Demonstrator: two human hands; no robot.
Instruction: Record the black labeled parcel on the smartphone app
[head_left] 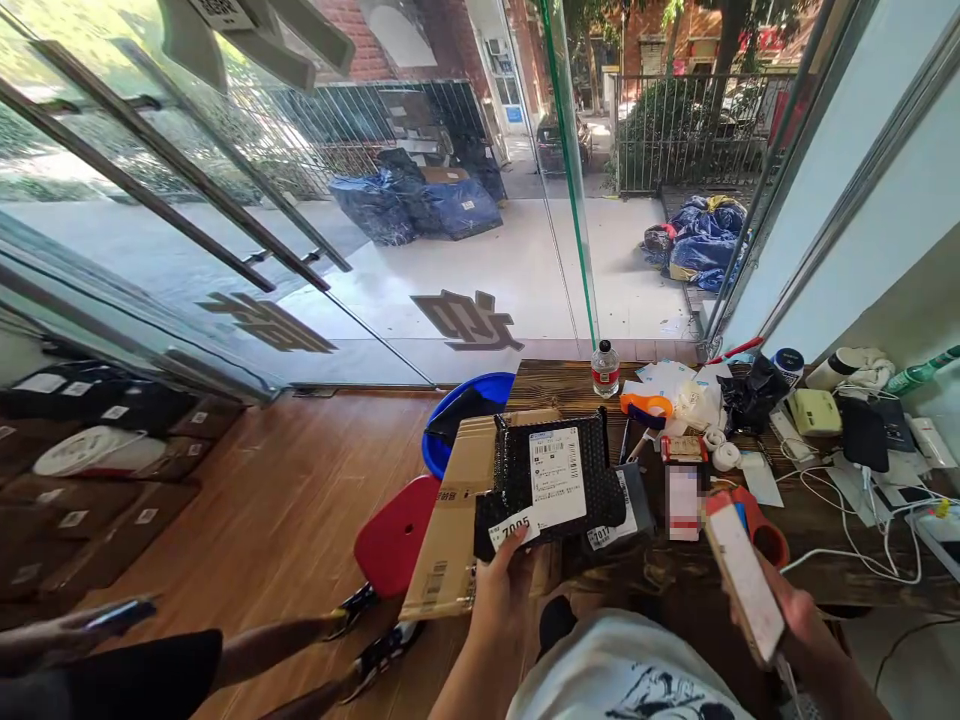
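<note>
From the head camera, a dark wooden counter [817,520] runs along the right side of a room with a brown wood floor [285,500]. Glass doors [225,230] and glass walls look out on a pale paved yard where blue-wrapped bundles [420,205] lie. Dark parcels [97,440] with white labels are stacked on the floor at the left.

The counter carries a water bottle [605,369] near its far edge, an orange tape dispenser [646,406], rolls of white tape [724,456], white cables [847,520] and a yellow-green device [816,411]. A flat cardboard box [450,520] leans at the counter's near left end, with a blue stool [469,400] and a red stool [396,545] just beside it.

The left hand [506,590] grips the near edge of a black bubble-wrap parcel [551,480], fingers clamped on it; the parcel rests over the cardboard box and bears a white shipping label [556,475] and a tag reading 7005 [513,527]. The right hand [795,610] holds a phone [746,580] tilted above the counter's near edge, fingers closed around it.

At the lower left, another person's hand holds a dark phone [120,612], and bare legs stretch across the floor.
</note>
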